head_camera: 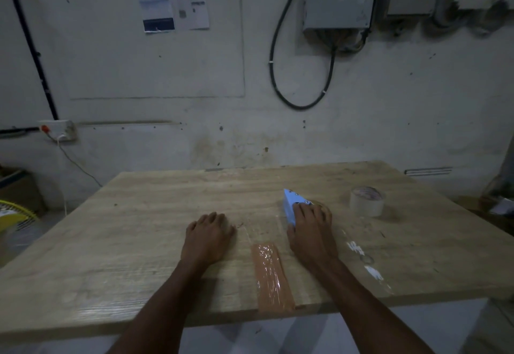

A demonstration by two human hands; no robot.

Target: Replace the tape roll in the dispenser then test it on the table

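A light blue tape dispenser [290,205] lies on the wooden table [155,214], right of centre, with a clear tape roll [322,205] partly showing behind my fingers. My right hand [311,231] is closed over the dispenser's rear and grips it. My left hand [210,234] rests flat on the table, palm down, holding nothing, fingers slightly apart. A second roll of pale tape [367,201] stands on the table further right. A strip of brown tape [271,275] is stuck to the table between my forearms, running to the front edge.
Clear tape scraps [361,253] lie on the table to the right of my right forearm. The wall stands just behind the table, with a socket [59,130] at left. A yellow fan [14,214] and a cardboard box [19,189] are on the floor at left.
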